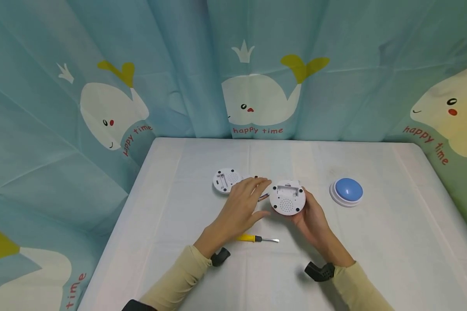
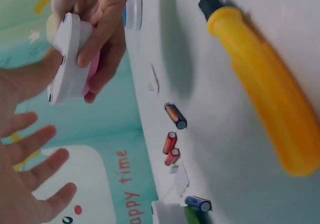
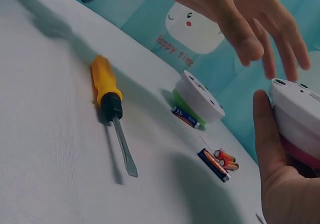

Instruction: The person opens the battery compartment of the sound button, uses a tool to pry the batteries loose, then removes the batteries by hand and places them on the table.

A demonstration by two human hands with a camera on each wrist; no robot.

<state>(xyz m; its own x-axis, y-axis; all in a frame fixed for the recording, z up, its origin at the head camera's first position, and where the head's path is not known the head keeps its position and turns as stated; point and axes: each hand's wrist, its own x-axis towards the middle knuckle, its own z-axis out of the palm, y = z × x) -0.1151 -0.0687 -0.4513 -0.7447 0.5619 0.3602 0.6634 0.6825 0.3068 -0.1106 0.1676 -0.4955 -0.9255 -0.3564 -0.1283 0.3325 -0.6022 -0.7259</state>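
My right hand (image 1: 313, 220) holds a round white push-button device (image 1: 287, 203) with its underside turned up. The battery compartment there is uncovered and shows bare metal contacts. In the left wrist view, the pink button side of this device (image 2: 75, 59) faces away from my left hand. My left hand (image 1: 239, 207) hovers just left of the device, fingers spread and holding nothing. Loose batteries lie on the table beneath it: a dark blue and orange one (image 3: 214, 165) and two red ones (image 3: 226, 159). Whether the left thumb touches the device, I cannot tell.
A yellow-handled flat screwdriver (image 1: 253, 238) lies nearer me. A second white device (image 1: 226, 180), green underneath, sits upside down at the back left, a blue battery (image 3: 185, 117) beside it. To the right stands a blue-topped button (image 1: 348, 190). A whale-print curtain (image 1: 194, 65) borders the table.
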